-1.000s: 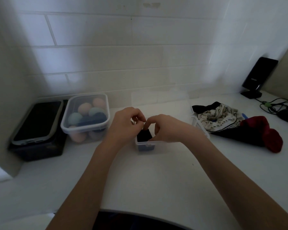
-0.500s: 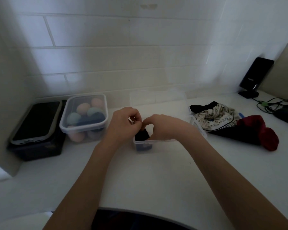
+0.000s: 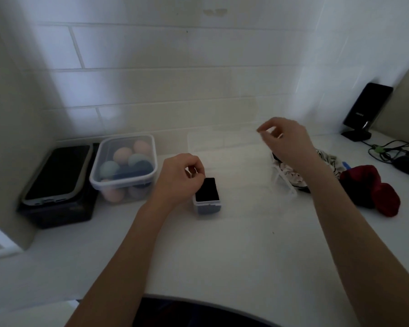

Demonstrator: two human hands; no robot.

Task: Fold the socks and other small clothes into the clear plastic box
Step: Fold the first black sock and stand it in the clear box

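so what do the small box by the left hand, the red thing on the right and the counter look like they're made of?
Small box: clear, slightly frosted rigid plastic; dark contents show through its wall.
Red item: soft cloth, probably knit or fleece; it slumps in matte folds with no shine.
Counter: smooth white hard surface, laminate or stone; the look leaves it open. Faint sheen, no grain.

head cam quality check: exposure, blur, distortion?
Head view: dim and underexposed, with soft light patches on the tiled wall; right hand motion-blurred at the fingertips; left hand sharper; clear plastic box nearly washes into the white counter; wide-angle bending at edges.
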